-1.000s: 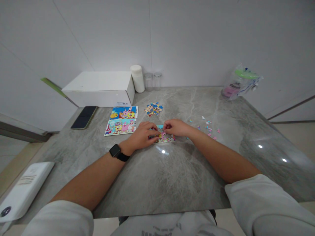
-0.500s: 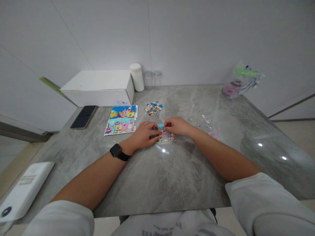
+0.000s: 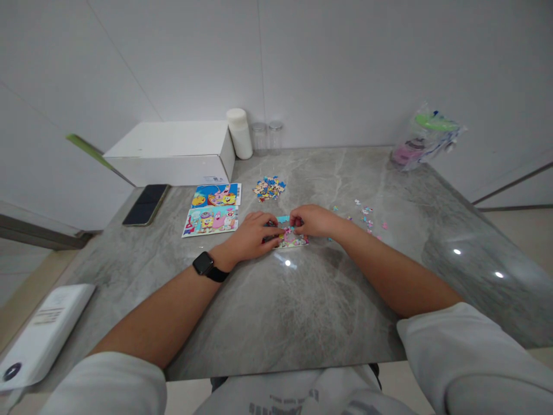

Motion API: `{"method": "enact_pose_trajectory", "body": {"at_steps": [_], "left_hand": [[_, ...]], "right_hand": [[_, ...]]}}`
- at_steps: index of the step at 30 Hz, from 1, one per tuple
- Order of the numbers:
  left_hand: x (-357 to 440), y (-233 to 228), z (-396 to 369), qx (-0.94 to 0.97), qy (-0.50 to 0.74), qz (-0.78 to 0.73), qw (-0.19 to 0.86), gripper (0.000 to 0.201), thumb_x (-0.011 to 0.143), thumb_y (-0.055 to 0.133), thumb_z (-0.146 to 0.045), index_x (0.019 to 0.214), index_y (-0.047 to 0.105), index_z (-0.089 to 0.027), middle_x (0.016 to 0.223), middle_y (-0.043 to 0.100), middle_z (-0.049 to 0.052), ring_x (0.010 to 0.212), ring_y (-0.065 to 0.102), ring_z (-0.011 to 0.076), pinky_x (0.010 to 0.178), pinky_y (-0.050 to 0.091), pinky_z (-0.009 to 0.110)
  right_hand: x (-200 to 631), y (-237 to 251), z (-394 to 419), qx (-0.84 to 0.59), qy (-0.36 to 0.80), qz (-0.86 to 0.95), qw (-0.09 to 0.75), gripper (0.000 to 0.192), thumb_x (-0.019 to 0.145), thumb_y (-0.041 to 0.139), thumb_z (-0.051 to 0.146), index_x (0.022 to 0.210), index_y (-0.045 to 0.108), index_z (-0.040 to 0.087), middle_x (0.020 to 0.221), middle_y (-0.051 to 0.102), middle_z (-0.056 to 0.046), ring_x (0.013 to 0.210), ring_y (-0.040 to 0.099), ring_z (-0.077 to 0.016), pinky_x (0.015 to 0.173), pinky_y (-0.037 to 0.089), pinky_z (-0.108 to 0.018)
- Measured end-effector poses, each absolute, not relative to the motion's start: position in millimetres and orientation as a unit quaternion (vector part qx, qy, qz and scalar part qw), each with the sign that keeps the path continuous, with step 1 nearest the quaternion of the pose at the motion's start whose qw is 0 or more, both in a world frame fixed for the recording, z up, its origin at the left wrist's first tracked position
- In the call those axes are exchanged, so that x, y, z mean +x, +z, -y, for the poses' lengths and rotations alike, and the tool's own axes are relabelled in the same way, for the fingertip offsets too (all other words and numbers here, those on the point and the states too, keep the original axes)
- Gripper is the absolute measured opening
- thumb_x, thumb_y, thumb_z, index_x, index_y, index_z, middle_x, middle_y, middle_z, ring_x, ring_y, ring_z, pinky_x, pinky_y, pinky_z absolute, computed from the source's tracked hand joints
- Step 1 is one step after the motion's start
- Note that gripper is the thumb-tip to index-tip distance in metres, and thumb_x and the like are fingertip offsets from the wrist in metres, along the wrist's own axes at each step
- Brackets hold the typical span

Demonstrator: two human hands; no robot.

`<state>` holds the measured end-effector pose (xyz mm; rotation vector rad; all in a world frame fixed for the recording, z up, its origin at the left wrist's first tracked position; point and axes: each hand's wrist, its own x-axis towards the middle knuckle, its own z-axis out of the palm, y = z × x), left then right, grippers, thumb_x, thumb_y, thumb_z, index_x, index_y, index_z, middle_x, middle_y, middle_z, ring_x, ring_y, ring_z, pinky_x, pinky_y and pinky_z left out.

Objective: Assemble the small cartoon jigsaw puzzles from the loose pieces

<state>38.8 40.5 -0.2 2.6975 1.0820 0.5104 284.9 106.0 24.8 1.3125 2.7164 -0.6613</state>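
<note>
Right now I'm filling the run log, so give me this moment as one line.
left hand: on partly built puzzle | right hand: fingertips at puzzle's top edge | loose pieces: heaped behind | reference cards: left

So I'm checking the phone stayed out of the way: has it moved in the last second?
No. The black phone lies as before, just in front of the white box and left of the picture cards; only the camera tilted.
</note>
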Motion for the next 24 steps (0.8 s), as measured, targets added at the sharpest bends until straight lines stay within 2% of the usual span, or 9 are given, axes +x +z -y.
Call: {"method": "enact_pose_trajectory", "body": {"at_steps": [12, 24], "left_hand": [[39, 2, -39, 0.909, 0.167, -0.369, 0.102, 0.032, 0.102, 0.06, -0.042, 0.126, 0.077, -0.031, 0.125, 0.067, 0.009, 0.117, 0.059, 0.0274, 0.106, 0.042, 0.046], [40, 4, -38, 0.91, 0.169, -0.363, 0.103, 0.032, 0.104, 0.058, -0.044, 0.124, 0.077, -0.029, 0.124, 0.068, 0.009, 0.115, 0.06, 0.0265, 0.102, 0.044, 0.045]], "right_hand": [[286, 24, -104, 0.432, -0.17, -0.885, 0.026, 0.017, 0.082, 0.075, 0.023, 0.098, 0.078, 0.021, 0.097, 0.078, -0.007, 0.084, 0.066, -0.0196, 0.069, 0.04, -0.028], [294, 20, -116, 0.448, -0.186, -0.874, 0.019, 0.013, 0.083, 0.08, 0.025, 0.096, 0.078, 0.023, 0.092, 0.078, -0.003, 0.081, 0.067, -0.0178, 0.068, 0.039, -0.027]]}}
